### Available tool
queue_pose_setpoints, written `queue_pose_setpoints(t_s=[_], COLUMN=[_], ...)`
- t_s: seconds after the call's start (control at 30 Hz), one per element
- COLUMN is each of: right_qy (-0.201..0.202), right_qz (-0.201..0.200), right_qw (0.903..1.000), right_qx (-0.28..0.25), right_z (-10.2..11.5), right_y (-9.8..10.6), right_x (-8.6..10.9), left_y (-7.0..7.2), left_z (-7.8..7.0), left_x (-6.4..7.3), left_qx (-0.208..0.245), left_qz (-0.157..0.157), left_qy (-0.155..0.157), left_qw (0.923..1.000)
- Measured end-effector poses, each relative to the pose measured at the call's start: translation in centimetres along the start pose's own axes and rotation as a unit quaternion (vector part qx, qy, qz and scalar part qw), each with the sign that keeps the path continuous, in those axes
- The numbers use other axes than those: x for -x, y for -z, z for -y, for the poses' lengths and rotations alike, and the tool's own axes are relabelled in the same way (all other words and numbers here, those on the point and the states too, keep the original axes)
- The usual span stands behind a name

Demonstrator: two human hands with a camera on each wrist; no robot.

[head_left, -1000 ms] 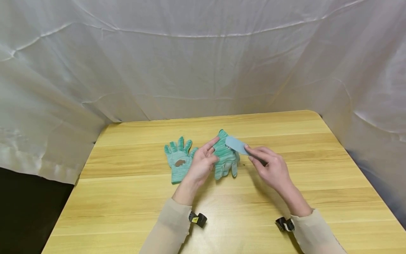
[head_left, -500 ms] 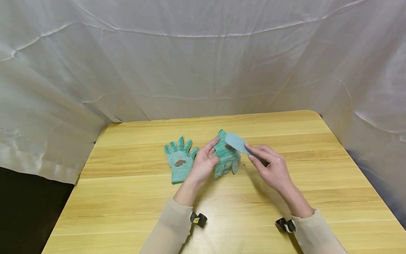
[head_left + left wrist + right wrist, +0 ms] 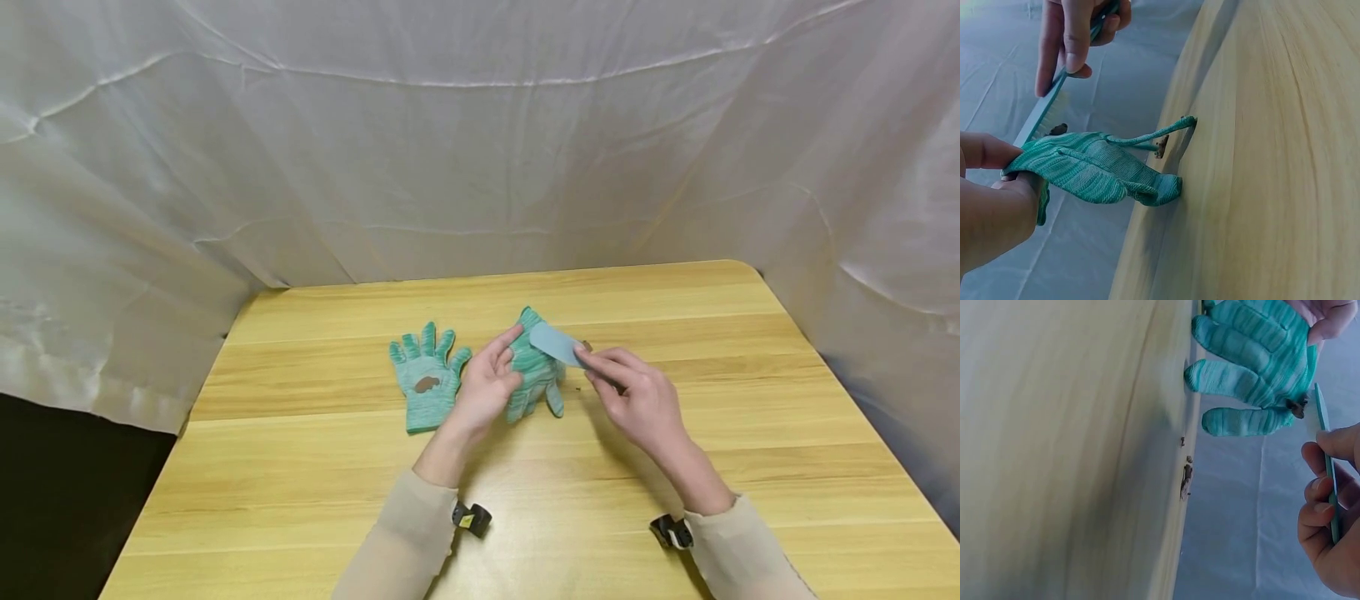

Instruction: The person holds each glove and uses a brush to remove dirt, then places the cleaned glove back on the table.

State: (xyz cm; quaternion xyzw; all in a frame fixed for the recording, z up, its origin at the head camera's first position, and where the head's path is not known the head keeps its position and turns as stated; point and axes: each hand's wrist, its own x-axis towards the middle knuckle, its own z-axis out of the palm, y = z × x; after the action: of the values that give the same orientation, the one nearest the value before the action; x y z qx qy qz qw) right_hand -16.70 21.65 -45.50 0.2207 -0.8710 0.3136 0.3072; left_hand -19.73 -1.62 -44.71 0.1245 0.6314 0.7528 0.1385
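In the head view my left hand [image 3: 483, 390] pinches a green striped knit glove [image 3: 529, 367], its fingers hanging down near the table. My right hand [image 3: 643, 402] grips a light-blue brush [image 3: 553, 343] by its handle end. Its flat back covers part of the glove in the head view. Pale bristles [image 3: 1054, 112] face the glove in the left wrist view. A dark brown clump [image 3: 1297, 407] sits between glove and bristles in the right wrist view. A matching glove [image 3: 429, 410] lies flat left of my left hand, with a brown patch [image 3: 427, 384] on its palm.
Several brown crumbs [image 3: 1186, 480] lie on the wooden table [image 3: 300, 492] beneath the brush and held glove. Grey-white cloth [image 3: 480, 167] hangs behind the table and along its sides. A dark area [image 3: 75, 500] shows past the left edge.
The brush lifted and tilted, baring a brown patch on the held glove, then came back down over it. A brown lump now shows beyond the brush. The glove's fingers swayed slightly.
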Motion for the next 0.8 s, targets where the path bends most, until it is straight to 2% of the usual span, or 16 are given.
queue_pose_setpoints(t_s=[0.23, 0.47, 0.67, 0.8], right_qy=[-0.006, -0.022, -0.064, -0.058], right_qz=[-0.003, 0.019, 0.022, 0.023], right_qw=[0.9999, 0.9989, 0.9942, 0.9937], right_qx=[0.015, -0.037, -0.083, -0.093], right_z=[-0.25, -0.25, 0.03, 0.34], right_y=[0.13, 0.19, 0.40, 0.29], right_x=[-0.02, -0.07, -0.08, -0.10], left_y=[0.01, -0.03, -0.12, -0.13], left_z=[-0.14, 0.01, 0.08, 0.19], left_x=[-0.08, -0.17, -0.34, -0.41], left_qx=[0.053, 0.098, 0.099, 0.084], left_qz=[0.000, -0.013, -0.052, -0.070], left_qy=[0.012, 0.021, 0.024, 0.021], left_qw=[0.9985, 0.9949, 0.9934, 0.9937])
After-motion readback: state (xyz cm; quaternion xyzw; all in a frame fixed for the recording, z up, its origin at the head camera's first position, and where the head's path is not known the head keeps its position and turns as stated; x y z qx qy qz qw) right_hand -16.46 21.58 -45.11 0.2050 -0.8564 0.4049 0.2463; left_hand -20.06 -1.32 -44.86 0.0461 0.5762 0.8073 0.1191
